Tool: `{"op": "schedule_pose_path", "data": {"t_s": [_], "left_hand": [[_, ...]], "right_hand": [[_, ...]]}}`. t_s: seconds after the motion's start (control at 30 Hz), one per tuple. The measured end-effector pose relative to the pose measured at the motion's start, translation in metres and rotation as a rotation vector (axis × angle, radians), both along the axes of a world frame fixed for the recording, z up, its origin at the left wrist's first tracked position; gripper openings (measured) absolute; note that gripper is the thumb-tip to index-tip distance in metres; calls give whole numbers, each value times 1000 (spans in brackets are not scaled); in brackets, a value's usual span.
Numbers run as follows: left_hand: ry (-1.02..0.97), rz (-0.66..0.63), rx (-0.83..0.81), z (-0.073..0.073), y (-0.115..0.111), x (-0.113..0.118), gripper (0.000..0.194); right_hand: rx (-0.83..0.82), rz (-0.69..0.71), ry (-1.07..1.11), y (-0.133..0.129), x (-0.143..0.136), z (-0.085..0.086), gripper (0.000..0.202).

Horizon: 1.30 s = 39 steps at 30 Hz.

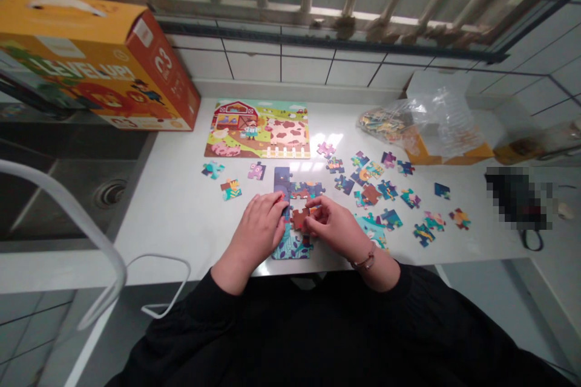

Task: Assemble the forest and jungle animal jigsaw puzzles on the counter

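Note:
A partly joined jigsaw puzzle [282, 175] lies near the front of the white counter. My left hand [259, 225] rests on its left side, palm down, fingers lying flat over the pieces. Thumb and fingers of my right hand [333, 224] pinch a reddish-brown puzzle piece [298, 219] at the middle of the joined part. Loose puzzle pieces [388, 189] are scattered to the right, and several lie at the upper left of the puzzle. Behind it is a farm picture [258, 130] with a barn and a spotted cow.
An orange box [95, 66] stands at the back left beside a dark sink [59, 187]. At the back right, a bag of pieces [385, 121] leans by an open box [449, 154]. A white cable [118, 266] curves at the left; a blurred black item [517, 196] lies right.

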State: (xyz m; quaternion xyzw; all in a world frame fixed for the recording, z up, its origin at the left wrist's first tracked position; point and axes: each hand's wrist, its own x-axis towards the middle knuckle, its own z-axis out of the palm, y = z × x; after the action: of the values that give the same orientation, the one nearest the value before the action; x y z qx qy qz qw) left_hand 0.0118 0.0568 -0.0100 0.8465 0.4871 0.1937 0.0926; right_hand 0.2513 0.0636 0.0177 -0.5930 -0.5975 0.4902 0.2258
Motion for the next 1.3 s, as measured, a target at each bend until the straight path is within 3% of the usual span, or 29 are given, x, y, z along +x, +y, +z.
{"op": "schedule_pose_path", "data": {"t_s": [0.63,0.8,0.97,1.1,1.3], "left_hand": [[-13,-1,-3,3,2,-1,38],[-18,-5,5,4,2,-1,37],[-31,4,-3,4,2,0,38],[-32,1,-3,3,2,0,39],[-22,-8,14,4,2,-1,36]], "right_hand": [[211,120,-135,14,6,10,21],[340,229,-247,5,-1,15,9],[454,322,-497,-2,-4,14,33],[432,327,-418,0,-5,12,34],[213,264,-77,14,2,20,16]]}}
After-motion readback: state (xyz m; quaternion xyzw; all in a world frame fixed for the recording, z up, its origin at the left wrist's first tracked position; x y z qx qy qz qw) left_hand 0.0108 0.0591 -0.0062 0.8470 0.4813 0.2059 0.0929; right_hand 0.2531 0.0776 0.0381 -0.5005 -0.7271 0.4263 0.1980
